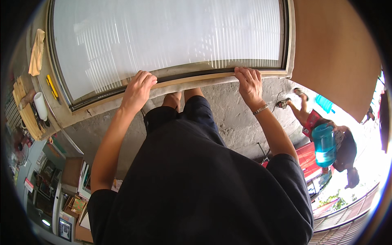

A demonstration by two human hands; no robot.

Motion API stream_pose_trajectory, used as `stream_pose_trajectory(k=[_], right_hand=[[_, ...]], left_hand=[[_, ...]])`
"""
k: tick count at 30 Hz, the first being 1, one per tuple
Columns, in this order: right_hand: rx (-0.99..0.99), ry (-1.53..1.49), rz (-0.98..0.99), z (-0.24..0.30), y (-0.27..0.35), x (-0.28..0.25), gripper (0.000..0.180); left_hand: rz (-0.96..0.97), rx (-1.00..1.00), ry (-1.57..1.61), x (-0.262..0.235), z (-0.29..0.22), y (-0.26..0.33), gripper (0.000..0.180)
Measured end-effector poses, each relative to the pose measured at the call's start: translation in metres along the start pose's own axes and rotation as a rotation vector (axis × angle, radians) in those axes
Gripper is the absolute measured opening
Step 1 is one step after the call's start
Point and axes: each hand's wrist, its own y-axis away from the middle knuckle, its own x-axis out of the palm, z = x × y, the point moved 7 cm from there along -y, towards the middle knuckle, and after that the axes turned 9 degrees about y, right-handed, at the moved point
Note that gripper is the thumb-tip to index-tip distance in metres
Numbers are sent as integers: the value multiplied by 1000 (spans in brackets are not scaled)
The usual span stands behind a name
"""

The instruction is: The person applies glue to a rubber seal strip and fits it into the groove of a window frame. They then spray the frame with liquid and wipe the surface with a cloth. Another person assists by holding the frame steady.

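Observation:
A large framed glass pane lies flat on a worktable, pale and full of striped reflections. Dark and tan strips run along its near edge. My left hand has its fingers curled over that edge, left of centre. Farther right, my right hand grips the same edge near the corner, fingertips on the dark strip and a bracelet at the wrist. Both thumbs are mostly hidden. Left of the frame lie a yellow utility knife and a folded tan cloth.
Wood pieces and a white cylinder sit at the table's left end. A big brown board stands at the right. Beyond it, a person carries a blue water jug. Shelves with boxes fill the lower left.

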Motion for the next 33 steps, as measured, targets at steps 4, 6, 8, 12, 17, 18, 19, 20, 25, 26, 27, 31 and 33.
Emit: stream_pose_trajectory(k=[4,6,8,12,17,18,19,20,25,26,27,31,33], right_hand=[[-35,-174,10,18,-10,-3,33],[-65,-153,54,41,-22,-5,33],[-88,-172,31,50,-26,-6,34],[-118,-62,56,48,-25,1,33],[-112,-104,28,60,-27,-6,37],[-120,-112,5,67,-30,-8,38],[-157,-125,34,76,-33,-8,40],[-180,-133,17,90,-38,-9,41],[-193,-183,41,123,-54,3,44],[-211,-179,35,124,-55,2,36],[-201,-178,38,125,-56,3,36],[-184,-200,36,129,-59,-4,38],[-192,-227,-24,137,-61,-7,40]], left_hand=[[-3,-26,28,-1,0,1,11],[3,-32,19,-2,-1,0,7],[5,-40,31,-2,1,1,7],[31,-64,74,1,8,1,6],[47,-82,78,0,10,2,5],[49,-92,81,-1,9,1,5],[50,-102,83,-1,8,0,5],[54,-102,83,-1,8,0,5],[59,-140,67,2,13,-2,4],[81,-163,71,3,14,-3,4],[103,-185,76,3,16,-4,4],[131,-223,97,8,25,-3,5],[150,-235,94,7,24,-5,5]])
